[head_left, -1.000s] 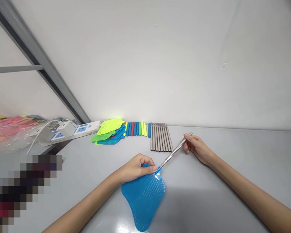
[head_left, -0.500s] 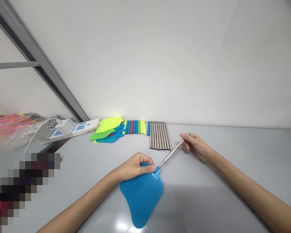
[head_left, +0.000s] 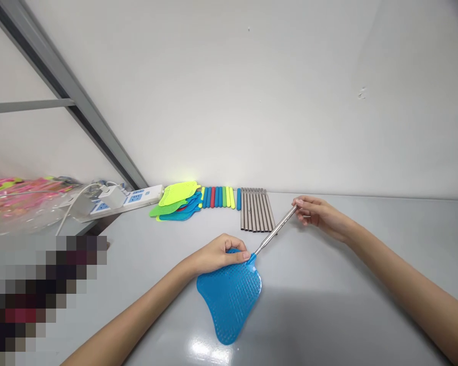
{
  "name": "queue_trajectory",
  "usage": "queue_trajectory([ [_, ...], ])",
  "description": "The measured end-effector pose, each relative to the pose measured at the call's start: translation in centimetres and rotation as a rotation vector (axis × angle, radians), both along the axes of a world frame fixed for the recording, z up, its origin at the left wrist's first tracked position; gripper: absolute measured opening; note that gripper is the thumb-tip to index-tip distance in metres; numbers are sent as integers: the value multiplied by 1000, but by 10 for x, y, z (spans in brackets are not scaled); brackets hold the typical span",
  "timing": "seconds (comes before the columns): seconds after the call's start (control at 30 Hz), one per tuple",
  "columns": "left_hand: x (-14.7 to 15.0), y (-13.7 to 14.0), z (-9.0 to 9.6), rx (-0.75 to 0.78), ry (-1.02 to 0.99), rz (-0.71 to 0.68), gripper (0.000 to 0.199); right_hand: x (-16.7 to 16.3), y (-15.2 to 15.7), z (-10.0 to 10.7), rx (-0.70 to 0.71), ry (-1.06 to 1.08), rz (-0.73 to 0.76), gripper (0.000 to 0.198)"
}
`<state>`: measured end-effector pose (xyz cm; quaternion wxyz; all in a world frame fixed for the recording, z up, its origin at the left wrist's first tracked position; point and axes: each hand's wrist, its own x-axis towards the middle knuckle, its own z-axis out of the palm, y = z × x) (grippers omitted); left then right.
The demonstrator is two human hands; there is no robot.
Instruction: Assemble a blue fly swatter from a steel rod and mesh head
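Observation:
A blue perforated fly swatter head [head_left: 231, 300] lies tilted toward me on the grey table, its neck pointing up and right. My left hand [head_left: 223, 254] pinches it near the neck between thumb and fingers. From that neck a silver telescopic rod [head_left: 277, 230] runs up to the right, its thin end meeting the blue plastic. At the rod's far end is my right hand [head_left: 320, 217], with thumb and index finger closed on the tip and the other fingers loosely curled.
Several metal rods [head_left: 256, 211] lie side by side at the back, beside a row of coloured handle grips [head_left: 218, 197]. Stacked swatter heads [head_left: 179, 193] sit left of them. Further left are a white power strip [head_left: 141, 198] and clear plastic bags [head_left: 26, 203]. A wall rises behind.
The right hand has shifted slightly up and right, now at the rod's very end. The view has moved a little, and the swatter head appears slightly higher and further right.

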<state>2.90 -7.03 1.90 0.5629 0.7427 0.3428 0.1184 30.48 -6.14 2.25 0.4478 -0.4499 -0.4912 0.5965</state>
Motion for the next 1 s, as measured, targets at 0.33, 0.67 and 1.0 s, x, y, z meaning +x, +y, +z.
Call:
queue_trajectory([
  [0.33, -6, 4, 3, -45, 42, -190, 28, 27, -11, 30, 7, -557, 436, 15],
  [0.67, -6, 3, 7, 16, 77, -250, 27, 12, -17, 35, 32, -638, 633, 25],
  [1.0, -5, -2, 1, 106, 123, -273, 28, 6, -14, 24, -39, -595, 699, 32],
])
